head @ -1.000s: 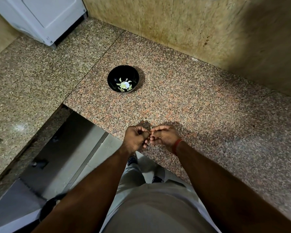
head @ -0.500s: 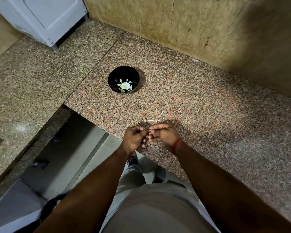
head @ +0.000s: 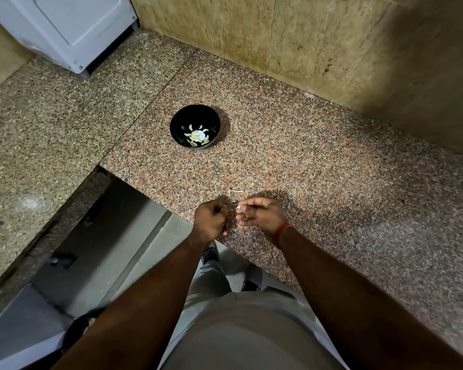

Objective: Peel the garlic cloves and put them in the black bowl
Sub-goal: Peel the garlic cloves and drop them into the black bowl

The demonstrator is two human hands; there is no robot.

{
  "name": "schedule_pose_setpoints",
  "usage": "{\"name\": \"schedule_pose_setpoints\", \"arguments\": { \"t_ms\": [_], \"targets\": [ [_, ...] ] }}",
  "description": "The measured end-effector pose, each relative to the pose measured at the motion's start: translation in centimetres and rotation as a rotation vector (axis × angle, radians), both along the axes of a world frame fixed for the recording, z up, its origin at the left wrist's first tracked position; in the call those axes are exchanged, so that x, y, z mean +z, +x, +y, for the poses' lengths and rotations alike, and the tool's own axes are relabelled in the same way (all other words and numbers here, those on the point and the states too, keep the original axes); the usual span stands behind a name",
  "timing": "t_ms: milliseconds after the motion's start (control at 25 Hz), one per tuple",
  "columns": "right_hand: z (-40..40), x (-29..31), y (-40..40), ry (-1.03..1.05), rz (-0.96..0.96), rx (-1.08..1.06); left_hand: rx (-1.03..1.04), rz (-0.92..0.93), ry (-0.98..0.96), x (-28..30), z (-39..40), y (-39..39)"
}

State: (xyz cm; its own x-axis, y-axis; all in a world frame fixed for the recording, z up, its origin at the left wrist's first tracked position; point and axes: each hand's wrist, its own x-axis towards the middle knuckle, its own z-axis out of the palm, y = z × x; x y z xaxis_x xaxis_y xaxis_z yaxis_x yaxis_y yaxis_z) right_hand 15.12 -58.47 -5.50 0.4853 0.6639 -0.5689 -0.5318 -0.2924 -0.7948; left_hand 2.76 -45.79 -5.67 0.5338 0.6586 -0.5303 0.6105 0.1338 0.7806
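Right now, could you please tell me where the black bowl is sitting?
In the head view, the black bowl sits on the granite countertop, beyond both hands and slightly to their left, near the seam between the two slabs.

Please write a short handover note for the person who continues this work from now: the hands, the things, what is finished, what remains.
Left hand: fingers curled, what it holds is hidden.
Right hand: pinches a small pale garlic piece at its fingertips.
Black bowl: farther back on the granite counter, with some pale pieces inside.
A thin peel scrap lies just beyond the hands.
Done: some garlic seems to be in the bowl.
Left: finish this clove, drop it into the bowl.
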Motion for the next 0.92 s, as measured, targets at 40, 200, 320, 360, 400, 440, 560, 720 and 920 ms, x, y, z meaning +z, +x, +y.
{"name": "schedule_pose_setpoints", "arguments": {
  "t_ms": [40,200,320,360,400,440,560,720,920],
  "targets": [
    [-0.1,-0.1,0.1,-0.015,-0.012,0.009,-0.024,0.020,0.029,0.0,0.0,0.1],
    [-0.3,-0.2,-0.1,-0.079,-0.083,0.051,-0.073,0.022,0.062,0.1,-0.2,0.2],
    [-0.4,-0.5,-0.3,-0.131,-0.132,0.078,-0.172,0.026,0.171,0.3,-0.6,-0.1],
    [-0.5,-0.6,-0.3,-0.142,-0.143,0.089,-0.182,0.024,0.173,0.4,-0.7,-0.1],
    [-0.5,-0.8,-0.4,-0.152,-0.154,0.098,-0.180,0.019,0.160,0.5,-0.9,-0.2],
    [-0.6,-1.0,-0.4,-0.161,-0.161,0.105,-0.179,0.012,0.156,0.5,-1.0,-0.2],
    [-0.8,-1.5,-0.6,-0.180,-0.171,0.118,-0.215,0.016,0.179,0.5,-1.3,-0.1],
    [-0.9,-1.4,-0.8,-0.158,-0.182,0.114,-0.268,0.034,0.226,0.6,-1.4,-0.1],
    [-0.7,-0.9,-1.0,-0.146,-0.213,0.114,-0.272,0.079,0.174,0.9,-1.3,0.1]
  ]
}}
